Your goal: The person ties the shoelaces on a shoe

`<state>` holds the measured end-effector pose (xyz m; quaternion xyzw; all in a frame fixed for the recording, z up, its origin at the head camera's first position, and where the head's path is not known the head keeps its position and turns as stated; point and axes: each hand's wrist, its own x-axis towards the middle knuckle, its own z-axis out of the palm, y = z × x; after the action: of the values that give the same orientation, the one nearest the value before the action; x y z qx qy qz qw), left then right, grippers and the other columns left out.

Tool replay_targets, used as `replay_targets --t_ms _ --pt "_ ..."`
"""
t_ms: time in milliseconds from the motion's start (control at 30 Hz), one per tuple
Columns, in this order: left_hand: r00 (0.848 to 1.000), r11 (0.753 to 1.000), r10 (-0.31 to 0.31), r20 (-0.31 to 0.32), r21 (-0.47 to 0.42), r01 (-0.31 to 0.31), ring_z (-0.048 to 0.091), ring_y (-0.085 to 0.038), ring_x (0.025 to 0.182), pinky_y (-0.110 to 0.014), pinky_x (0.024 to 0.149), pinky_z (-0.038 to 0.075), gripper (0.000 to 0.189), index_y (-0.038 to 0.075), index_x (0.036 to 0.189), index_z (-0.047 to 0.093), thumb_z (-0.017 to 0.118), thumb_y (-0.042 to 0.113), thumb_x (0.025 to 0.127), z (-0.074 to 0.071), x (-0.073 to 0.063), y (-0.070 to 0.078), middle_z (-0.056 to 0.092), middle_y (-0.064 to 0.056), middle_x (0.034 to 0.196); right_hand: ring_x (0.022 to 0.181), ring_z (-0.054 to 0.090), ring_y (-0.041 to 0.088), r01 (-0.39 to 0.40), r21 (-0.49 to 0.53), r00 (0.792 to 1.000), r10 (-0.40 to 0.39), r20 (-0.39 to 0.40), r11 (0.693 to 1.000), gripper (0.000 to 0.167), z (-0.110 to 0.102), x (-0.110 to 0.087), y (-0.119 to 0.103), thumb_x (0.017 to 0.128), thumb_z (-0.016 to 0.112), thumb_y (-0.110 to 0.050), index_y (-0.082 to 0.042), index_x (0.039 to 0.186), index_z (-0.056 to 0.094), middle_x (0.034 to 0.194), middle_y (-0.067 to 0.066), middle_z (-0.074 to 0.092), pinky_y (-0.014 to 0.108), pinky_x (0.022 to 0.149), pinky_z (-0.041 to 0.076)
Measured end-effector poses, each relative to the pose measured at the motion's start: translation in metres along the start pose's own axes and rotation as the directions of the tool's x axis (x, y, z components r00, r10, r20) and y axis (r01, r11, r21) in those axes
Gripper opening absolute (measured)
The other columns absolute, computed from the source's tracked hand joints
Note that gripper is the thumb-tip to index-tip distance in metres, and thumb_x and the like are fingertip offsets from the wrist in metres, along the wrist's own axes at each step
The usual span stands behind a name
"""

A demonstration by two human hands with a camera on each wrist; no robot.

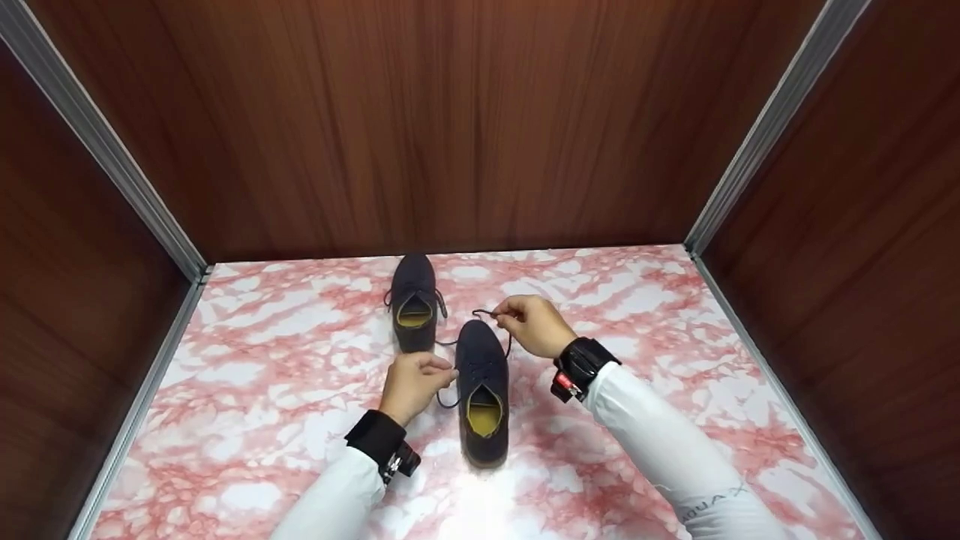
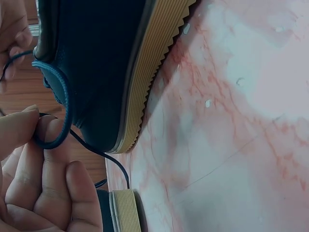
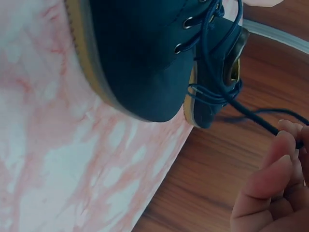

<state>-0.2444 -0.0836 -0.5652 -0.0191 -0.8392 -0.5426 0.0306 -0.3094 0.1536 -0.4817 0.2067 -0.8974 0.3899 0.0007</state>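
Note:
A dark blue shoe (image 1: 480, 360) with a yellow insole stands upright on the table, toe pointing away from me. To its left, my left hand (image 1: 414, 384) pinches one end of its shoelace (image 2: 66, 104) between thumb and fingertips; the lace loops below the fingers in the left wrist view. Near the toe on the right, my right hand (image 1: 534, 324) pinches the other lace end (image 3: 241, 107), whose tip sticks out past the fingers. The lace still runs through metal eyelets (image 3: 187, 22) in the right wrist view.
A matching shoe (image 1: 412, 292), its lace tied in a bow, stands farther back on the left. The pink-and-white marbled tabletop (image 1: 285, 360) is enclosed by brown wood-look panels (image 1: 450, 127) with grey metal corner posts (image 1: 780, 112).

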Motion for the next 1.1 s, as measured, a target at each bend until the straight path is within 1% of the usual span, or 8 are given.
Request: replay_targets --t_ms 167,300,433,533,667,800,933,1100 --pt "1.000 0.999 0.030 -0.001 0.019 -0.030 0.075 -0.010 0.068 -0.022 0.059 0.050 0.006 0.012 0.086 0.082 0.085 0.017 0.084 0.002 -0.001 0.000 0.081 -0.006 0.078 0.077 0.061 0.010 0.050 -0.047 0.999 -0.050 0.003 0.998 0.012 0.011 0.005 -0.011 0.098 0.069 -0.010 -0.009 0.102 0.080 0.098 0.006 0.079 0.027 0.075 0.051" --pt "1.000 0.999 0.029 -0.001 0.014 -0.029 0.074 -0.010 0.068 -0.022 0.059 0.049 0.005 0.011 0.087 0.082 0.084 0.015 0.084 0.004 -0.001 -0.001 0.080 -0.006 0.078 0.079 0.060 0.011 0.090 -0.081 0.996 -0.089 0.021 0.993 0.010 0.018 0.005 -0.019 0.096 0.072 -0.012 -0.011 0.099 0.081 0.098 0.006 0.077 0.028 0.075 0.051" --pt "1.000 1.000 0.015 0.000 0.014 -0.015 0.073 -0.008 0.067 -0.021 0.059 0.050 0.004 0.012 0.087 0.082 0.084 0.016 0.085 0.006 0.000 -0.002 0.080 -0.005 0.078 0.082 0.059 0.012 0.117 -0.099 0.992 -0.113 0.047 0.988 0.010 0.022 0.003 -0.019 0.095 0.073 -0.012 -0.012 0.101 0.082 0.099 0.006 0.075 0.027 0.077 0.050" --pt "1.000 1.000 -0.001 -0.006 0.005 0.001 0.073 -0.008 0.067 -0.020 0.060 0.050 0.005 0.013 0.087 0.082 0.085 0.016 0.085 0.006 0.000 -0.003 0.080 -0.005 0.078 0.080 0.058 0.011 0.108 -0.084 0.993 -0.104 0.047 0.991 0.013 0.021 0.000 -0.016 0.095 0.074 -0.011 -0.012 0.105 0.082 0.102 0.007 0.075 0.026 0.075 0.050" --pt "1.000 1.000 -0.018 -0.013 -0.015 0.018 0.075 -0.012 0.069 -0.021 0.059 0.050 0.009 0.010 0.089 0.081 0.085 0.016 0.085 0.006 -0.001 -0.005 0.080 -0.007 0.079 0.074 0.057 0.009 0.091 -0.050 0.995 -0.089 0.052 0.995 0.013 0.017 -0.003 -0.012 0.095 0.073 -0.010 -0.012 0.106 0.081 0.104 0.009 0.074 0.025 0.073 0.049" --pt "0.999 0.999 -0.040 -0.010 -0.037 0.040 0.077 -0.016 0.071 -0.022 0.059 0.051 0.011 0.007 0.090 0.080 0.085 0.016 0.085 0.006 -0.001 -0.005 0.081 -0.009 0.081 0.078 0.056 0.009 0.086 -0.042 0.994 -0.083 0.071 0.995 0.012 0.016 -0.007 -0.006 0.096 0.072 -0.011 -0.010 0.105 0.080 0.105 0.008 0.076 0.025 0.075 0.048" --pt "0.998 0.997 -0.058 -0.009 -0.049 0.058 0.077 -0.017 0.071 -0.022 0.059 0.053 0.011 0.008 0.091 0.079 0.085 0.016 0.085 0.006 0.000 -0.004 0.081 -0.009 0.081 0.083 0.058 0.009 0.088 -0.050 0.992 -0.083 0.092 0.995 0.012 0.016 -0.012 -0.001 0.097 0.072 -0.012 -0.007 0.105 0.080 0.103 0.007 0.077 0.024 0.076 0.049" --pt "0.997 0.996 -0.077 -0.008 -0.049 0.077 0.078 -0.018 0.071 -0.021 0.059 0.051 0.012 0.008 0.090 0.079 0.085 0.017 0.085 0.005 0.000 -0.005 0.081 -0.008 0.080 0.075 0.056 0.006 0.081 -0.034 0.987 -0.075 0.141 0.996 0.013 0.018 -0.017 0.004 0.097 0.072 -0.013 -0.006 0.105 0.080 0.100 0.006 0.078 0.022 0.072 0.048"
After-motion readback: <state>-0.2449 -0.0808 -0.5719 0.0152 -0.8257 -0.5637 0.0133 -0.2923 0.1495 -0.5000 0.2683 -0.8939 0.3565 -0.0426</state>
